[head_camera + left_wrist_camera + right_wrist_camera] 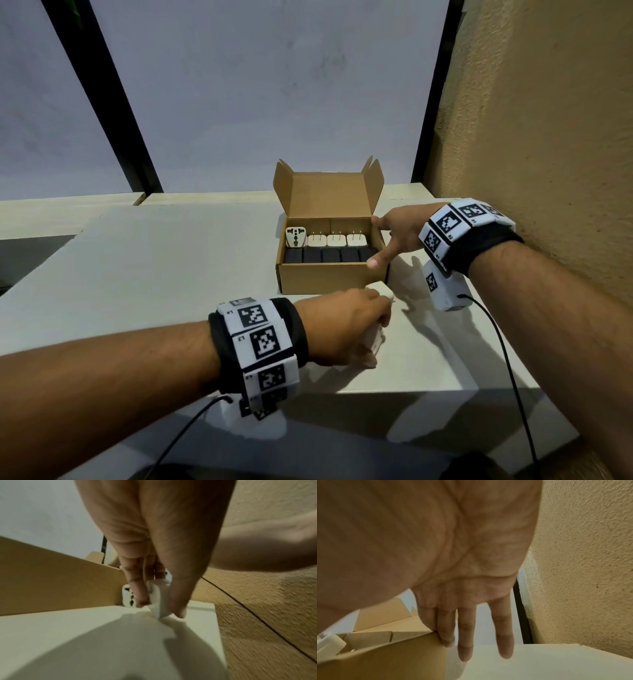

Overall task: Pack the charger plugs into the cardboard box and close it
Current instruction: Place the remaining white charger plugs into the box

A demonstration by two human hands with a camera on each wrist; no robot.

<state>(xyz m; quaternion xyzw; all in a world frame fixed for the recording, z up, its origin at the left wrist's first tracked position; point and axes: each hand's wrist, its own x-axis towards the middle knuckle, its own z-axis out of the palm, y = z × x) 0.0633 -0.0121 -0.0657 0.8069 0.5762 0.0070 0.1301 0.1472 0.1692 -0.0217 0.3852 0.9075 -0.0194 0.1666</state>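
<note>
An open cardboard box [329,279] stands mid-table with its lid up. Inside it, a row of white plugs [337,240] sits behind a row of black plugs [329,255]. My left hand [381,334] is in front of the box and pinches a white plug [372,342] that touches the table. The left wrist view shows its fingers [139,595] and thumb on that plug [158,596]. A second white plug [380,289] lies by the box's front right corner, also showing as the plug [127,596] beside the box wall [51,577]. My right hand [376,241] rests with straight fingers [464,635] against the box's right wall [393,660].
The white table [171,274] ends at a front edge just below my left hand. A textured tan wall [548,137] runs close along the right side. Black cables [503,359] hang from both wrist units. A pale panel with black frames [113,102] stands behind the table.
</note>
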